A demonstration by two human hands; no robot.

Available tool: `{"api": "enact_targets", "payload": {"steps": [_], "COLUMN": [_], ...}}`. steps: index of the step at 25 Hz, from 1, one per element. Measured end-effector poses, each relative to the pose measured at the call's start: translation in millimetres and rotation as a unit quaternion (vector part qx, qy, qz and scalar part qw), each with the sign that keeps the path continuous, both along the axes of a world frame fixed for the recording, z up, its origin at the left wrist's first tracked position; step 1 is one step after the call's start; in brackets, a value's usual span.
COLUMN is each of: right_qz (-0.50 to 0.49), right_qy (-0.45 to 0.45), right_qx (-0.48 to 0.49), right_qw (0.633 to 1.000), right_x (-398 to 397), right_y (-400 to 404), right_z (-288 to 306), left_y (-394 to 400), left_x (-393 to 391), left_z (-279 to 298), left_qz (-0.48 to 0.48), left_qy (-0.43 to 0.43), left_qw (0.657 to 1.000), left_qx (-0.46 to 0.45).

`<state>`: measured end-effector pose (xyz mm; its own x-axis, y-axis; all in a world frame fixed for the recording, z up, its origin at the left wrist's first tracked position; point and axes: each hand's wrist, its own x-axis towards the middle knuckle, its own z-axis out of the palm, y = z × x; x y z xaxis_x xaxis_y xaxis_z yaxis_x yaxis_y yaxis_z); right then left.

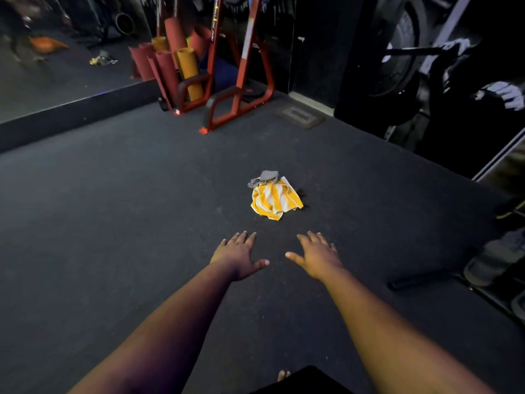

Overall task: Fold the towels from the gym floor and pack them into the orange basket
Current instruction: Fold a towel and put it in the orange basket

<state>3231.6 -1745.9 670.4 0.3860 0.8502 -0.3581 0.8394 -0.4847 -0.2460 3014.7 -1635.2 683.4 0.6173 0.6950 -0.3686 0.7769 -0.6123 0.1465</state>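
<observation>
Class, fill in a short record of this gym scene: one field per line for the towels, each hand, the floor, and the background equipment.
towels: a crumpled yellow-and-white striped towel with a grey towel bunched at its far edge, both unfolded
left hand: open, fingers spread, empty, short of the towels
right hand: open, fingers spread, empty, short of the towels
floor: dark rubber gym flooring
background: red rack beside upright rolled mats
orange basket: not clearly visible

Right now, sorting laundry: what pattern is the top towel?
Yellow and white stripes on the towel, head view.
</observation>
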Motion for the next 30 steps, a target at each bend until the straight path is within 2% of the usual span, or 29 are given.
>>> {"api": "enact_targets", "payload": {"steps": [6,12,20,24,30], "right_qz": [0.022,0.006,-0.032,-0.043,-0.032], "right_qy": [-0.002,0.001,0.026,0.047,0.078], "right_qx": [-0.016,-0.025,-0.050,-0.053,-0.098], "right_qw": [1.000,1.000,0.998,0.997,0.992], "right_x": [51.3,107.0,182.0,240.4,348.3], "right_y": [118.8,279.6,447.5,523.1,656.6], "right_z": [-7.7,-35.5,-46.4,-79.1,-181.2], "left_y": [107.0,272.8,468.2,543.9,665.8], "left_x": [46.0,107.7,191.9,256.6,354.6], "left_z": [-17.7,-55.7,-69.8,-98.5,-199.1], "left_qz": [-0.001,-0.016,-0.072,-0.081,-0.036], "left_qy": [0.013,0.011,0.055,0.053,0.106], "left_qw": [1.000,0.999,0.994,0.991,0.983], "left_qx": [-0.011,-0.031,-0.066,-0.091,-0.148]}}
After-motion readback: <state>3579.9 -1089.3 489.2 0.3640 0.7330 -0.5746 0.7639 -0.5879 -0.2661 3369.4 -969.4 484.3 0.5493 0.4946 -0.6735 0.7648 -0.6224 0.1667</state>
